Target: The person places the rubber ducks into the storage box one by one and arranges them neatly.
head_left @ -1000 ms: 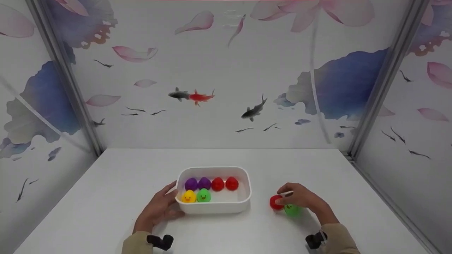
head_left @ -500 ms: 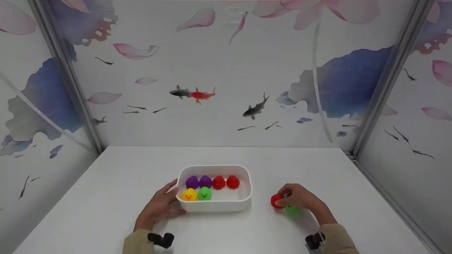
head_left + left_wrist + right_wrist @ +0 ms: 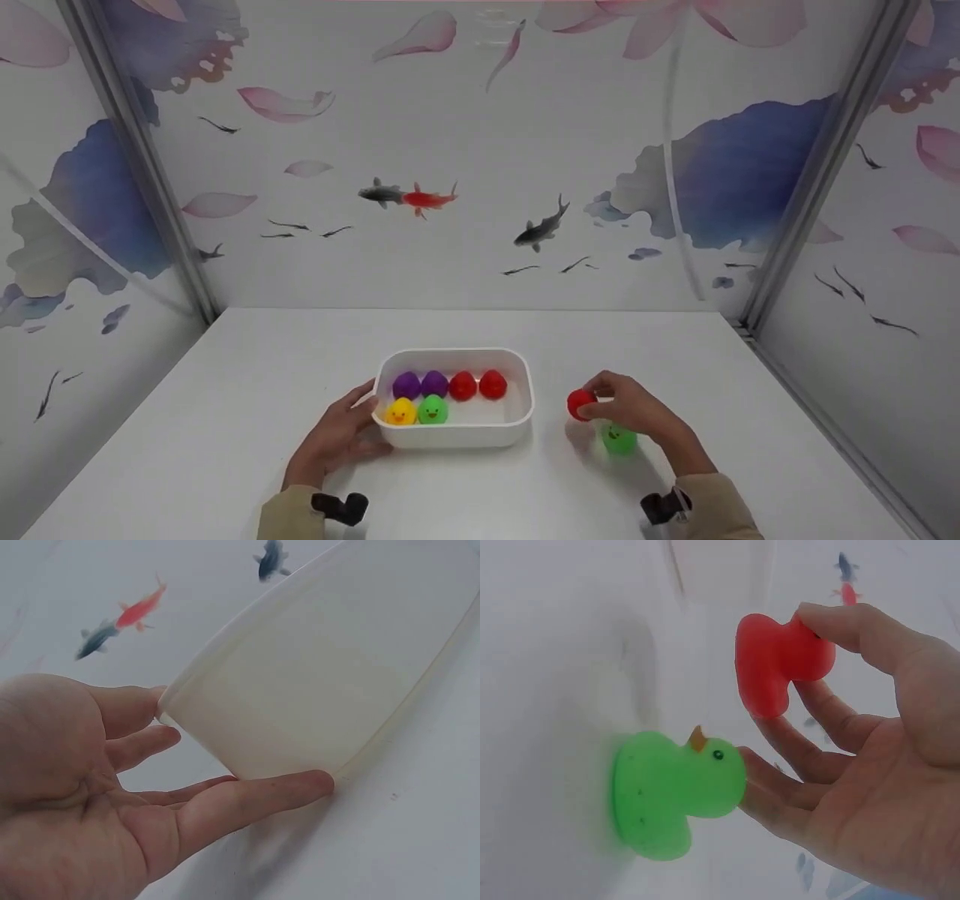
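Note:
My right hand (image 3: 628, 405) pinches a red rubber duck (image 3: 769, 664) between thumb and fingertips, raised off the table. Just below that hand, a green rubber duck (image 3: 671, 791) stands on the table, near the curled lower fingers in the right wrist view. A white plastic box (image 3: 457, 436) sits left of them. At its left end is my left hand (image 3: 337, 431), fingers fairly straight, touching the end wall and rim while the thumb lies along the lower front edge. Inside the box, purple ducks (image 3: 420, 385) and red ducks (image 3: 478, 385) form the back row; a yellow duck (image 3: 401, 412) and a green duck (image 3: 433, 410) stand in front.
A white table (image 3: 480, 495) lies under everything. White panels printed with fish and petals (image 3: 420, 262) enclose it at the back and both sides, with metal posts (image 3: 150, 172) at the corners. A black wrist camera (image 3: 341, 510) sits on each cuff.
My right hand has lifted the red duck up from beside the green duck, which stays on the table, now more visible. My left hand and the box have kept their places.

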`<control>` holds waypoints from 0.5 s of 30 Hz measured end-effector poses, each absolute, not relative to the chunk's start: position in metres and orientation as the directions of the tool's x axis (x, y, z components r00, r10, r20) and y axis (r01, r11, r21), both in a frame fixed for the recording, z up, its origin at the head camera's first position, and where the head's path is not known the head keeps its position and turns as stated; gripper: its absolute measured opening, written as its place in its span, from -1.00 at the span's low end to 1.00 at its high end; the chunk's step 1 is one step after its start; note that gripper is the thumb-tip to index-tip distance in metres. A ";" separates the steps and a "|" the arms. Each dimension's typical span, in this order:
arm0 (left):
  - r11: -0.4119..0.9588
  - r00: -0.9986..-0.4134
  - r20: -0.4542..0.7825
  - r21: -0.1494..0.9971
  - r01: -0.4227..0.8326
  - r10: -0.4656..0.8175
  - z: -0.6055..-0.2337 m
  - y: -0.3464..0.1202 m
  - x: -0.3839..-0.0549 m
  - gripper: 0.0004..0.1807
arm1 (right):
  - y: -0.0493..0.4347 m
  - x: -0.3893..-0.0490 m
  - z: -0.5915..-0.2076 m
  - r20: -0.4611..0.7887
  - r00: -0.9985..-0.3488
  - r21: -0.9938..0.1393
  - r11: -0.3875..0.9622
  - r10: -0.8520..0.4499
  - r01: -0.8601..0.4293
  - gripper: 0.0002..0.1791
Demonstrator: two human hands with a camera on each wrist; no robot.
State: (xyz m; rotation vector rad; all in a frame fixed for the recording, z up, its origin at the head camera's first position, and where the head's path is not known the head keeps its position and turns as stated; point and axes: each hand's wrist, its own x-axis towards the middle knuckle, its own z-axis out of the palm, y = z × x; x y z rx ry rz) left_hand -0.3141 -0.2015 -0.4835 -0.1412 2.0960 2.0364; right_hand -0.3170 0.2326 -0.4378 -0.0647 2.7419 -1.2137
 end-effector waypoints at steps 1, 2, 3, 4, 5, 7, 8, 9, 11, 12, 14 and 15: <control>0.035 -0.972 -0.220 0.975 -0.218 0.085 -0.484 -0.201 -0.314 -0.33 | 0.231 -0.315 -0.436 -0.114 -0.989 -0.753 0.658 -0.097 0.022 -0.61; 0.031 -0.972 -0.218 0.976 -0.216 0.088 -0.483 -0.202 -0.313 -0.33 | 0.230 -0.314 -0.434 -0.114 -0.989 -0.766 0.643 -0.096 0.025 -0.61; 0.027 -0.973 -0.213 0.977 -0.211 0.092 -0.484 -0.202 -0.313 -0.33 | 0.229 -0.313 -0.433 -0.111 -0.989 -0.779 0.627 -0.098 0.025 -0.61; 0.023 -0.974 -0.206 0.979 -0.205 0.097 -0.483 -0.202 -0.313 -0.34 | 0.228 -0.312 -0.431 -0.105 -0.989 -0.793 0.609 -0.106 0.019 -0.61; 0.019 -0.975 -0.199 0.980 -0.198 0.100 -0.483 -0.202 -0.313 -0.34 | 0.227 -0.311 -0.429 -0.100 -0.989 -0.806 0.592 -0.113 0.014 -0.61; 0.022 -0.976 -0.192 0.981 -0.191 0.102 -0.483 -0.202 -0.312 -0.35 | 0.225 -0.310 -0.425 -0.091 -0.989 -0.824 0.566 -0.117 0.009 -0.62; 0.025 -0.977 -0.189 0.982 -0.188 0.100 -0.482 -0.202 -0.312 -0.35 | 0.224 -0.309 -0.423 -0.087 -0.989 -0.831 0.556 -0.119 0.006 -0.61; 0.032 -0.977 -0.190 0.982 -0.187 0.096 -0.482 -0.202 -0.313 -0.35 | 0.223 -0.309 -0.421 -0.083 -0.989 -0.838 0.546 -0.124 0.002 -0.61; 0.037 -0.976 -0.195 0.981 -0.192 0.098 -0.482 -0.201 -0.313 -0.34 | 0.221 -0.308 -0.418 -0.079 -0.989 -0.843 0.538 -0.124 0.000 -0.60; 0.035 -0.975 -0.199 0.980 -0.196 0.101 -0.482 -0.200 -0.314 -0.34 | 0.221 -0.308 -0.418 -0.075 -0.989 -0.843 0.538 -0.126 -0.005 -0.59; 0.033 -0.974 -0.203 0.979 -0.200 0.100 -0.483 -0.201 -0.313 -0.34 | 0.218 -0.307 -0.417 -0.062 -0.988 -0.844 0.535 -0.141 -0.023 -0.58; 0.036 -0.974 -0.204 0.979 -0.201 0.098 -0.484 -0.201 -0.313 -0.34 | 0.216 -0.307 -0.417 -0.054 -0.987 -0.844 0.534 -0.151 -0.035 -0.58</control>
